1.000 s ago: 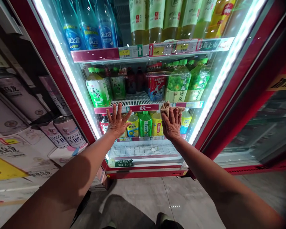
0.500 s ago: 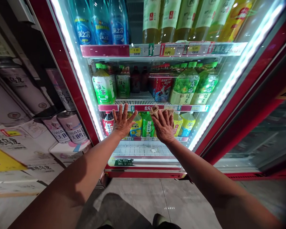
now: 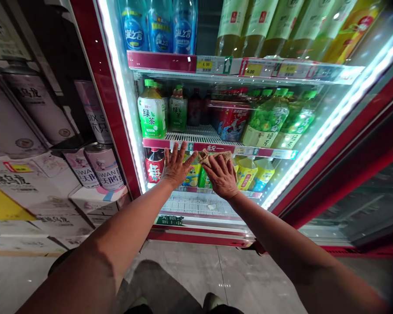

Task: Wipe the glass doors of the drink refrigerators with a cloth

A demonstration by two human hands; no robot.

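My left hand lies flat with spread fingers on the glass door of a red drinks fridge. Beside it, my right hand presses a crumpled brown cloth against the same glass. Both hands sit at the level of the third shelf, over small yellow and green bottles. Behind the glass stand green tea bottles and blue bottles higher up.
The fridge has a red frame with bright light strips. Stacked cartons and printed cans stand to the left. A second fridge door is at the right. Grey tiled floor lies below, with my shoes at the bottom edge.
My right hand has slid the cloth leftwards along the glass, close to my left hand. The view has shifted so the fridge sits further right.
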